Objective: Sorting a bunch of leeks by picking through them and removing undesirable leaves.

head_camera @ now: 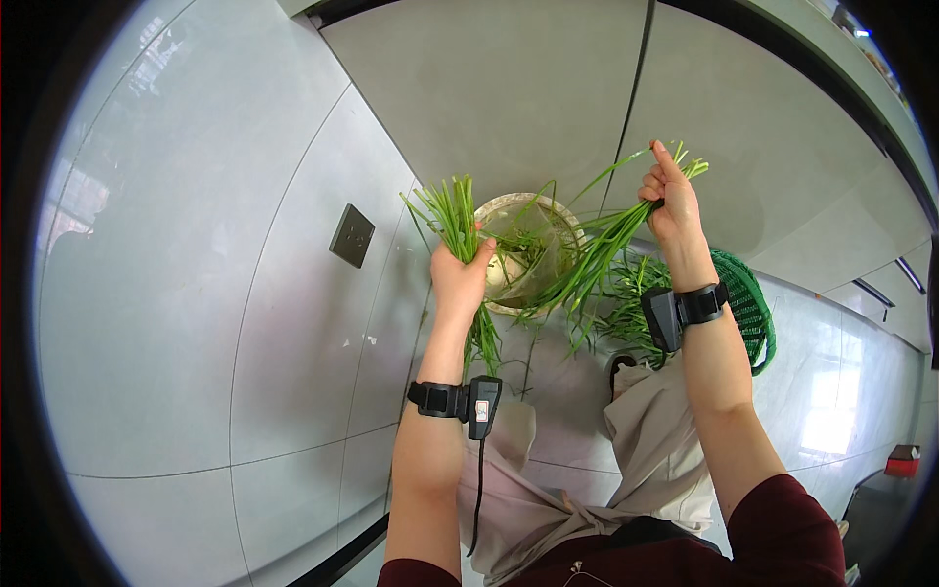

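My left hand (461, 277) grips a thick bunch of green garlic chives (458, 220), cut stem ends up and leaves hanging below the fist. To the right, my right hand (669, 187) holds a second bunch of chives (612, 238), its stems poking out past the fingers and its leaves drooping down to the left. One long blade is pinched between thumb and forefinger of this hand. Between and below both hands stands a round waste bin (522, 199) with a clear plastic liner. Green scraps (532, 249) and a pale rounded item (505, 271) lie inside it.
A green woven plastic basket (759, 315) sits on the floor at right, partly behind my right forearm, with more chives (638, 282) beside or in it. Cabinet doors (484, 88) rise behind the bin. The tiled wall at left carries a dark socket (353, 235).
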Demonstrator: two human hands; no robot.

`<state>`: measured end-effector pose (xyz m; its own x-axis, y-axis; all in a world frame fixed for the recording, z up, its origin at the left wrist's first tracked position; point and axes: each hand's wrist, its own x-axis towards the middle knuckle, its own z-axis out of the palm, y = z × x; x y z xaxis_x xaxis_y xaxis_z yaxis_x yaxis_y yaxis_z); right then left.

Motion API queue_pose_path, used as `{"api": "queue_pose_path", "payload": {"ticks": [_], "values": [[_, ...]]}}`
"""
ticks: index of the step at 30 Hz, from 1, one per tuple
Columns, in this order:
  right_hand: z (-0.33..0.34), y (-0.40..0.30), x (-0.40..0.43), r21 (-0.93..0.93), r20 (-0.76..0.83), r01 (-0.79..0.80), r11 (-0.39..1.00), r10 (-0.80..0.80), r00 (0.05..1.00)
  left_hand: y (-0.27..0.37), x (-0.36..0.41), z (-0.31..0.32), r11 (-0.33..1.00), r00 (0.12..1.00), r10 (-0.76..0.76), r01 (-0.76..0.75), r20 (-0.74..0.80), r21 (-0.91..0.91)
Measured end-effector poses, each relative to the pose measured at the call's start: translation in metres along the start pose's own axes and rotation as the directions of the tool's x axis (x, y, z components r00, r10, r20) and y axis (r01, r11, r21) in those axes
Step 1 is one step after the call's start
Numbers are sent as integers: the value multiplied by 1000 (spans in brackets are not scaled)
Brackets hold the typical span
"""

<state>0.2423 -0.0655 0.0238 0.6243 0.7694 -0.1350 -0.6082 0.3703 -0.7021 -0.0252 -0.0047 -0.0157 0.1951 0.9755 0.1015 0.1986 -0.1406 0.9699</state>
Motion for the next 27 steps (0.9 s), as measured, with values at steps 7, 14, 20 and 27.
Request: {"api": "queue_pose_path", "payload": {"ticks": [7, 14, 20, 27], "values": [[0, -1, -2, 192, 198, -145, 971, 106, 974, 0, 0, 1, 1000, 1000, 1, -1, 4, -14], [17, 11, -18, 123, 317, -187, 975, 140, 938, -4, 1, 4, 999, 1000, 22, -22, 5, -34], [45, 34, -41, -243, 278, -75, 967, 144, 950, 0, -2, 11, 998, 997, 42, -45, 70, 44], [65, 60, -63, -313, 388, 5, 950, 123, 913, -3, -2, 19, 992, 990, 126, -126, 65, -10]]}}
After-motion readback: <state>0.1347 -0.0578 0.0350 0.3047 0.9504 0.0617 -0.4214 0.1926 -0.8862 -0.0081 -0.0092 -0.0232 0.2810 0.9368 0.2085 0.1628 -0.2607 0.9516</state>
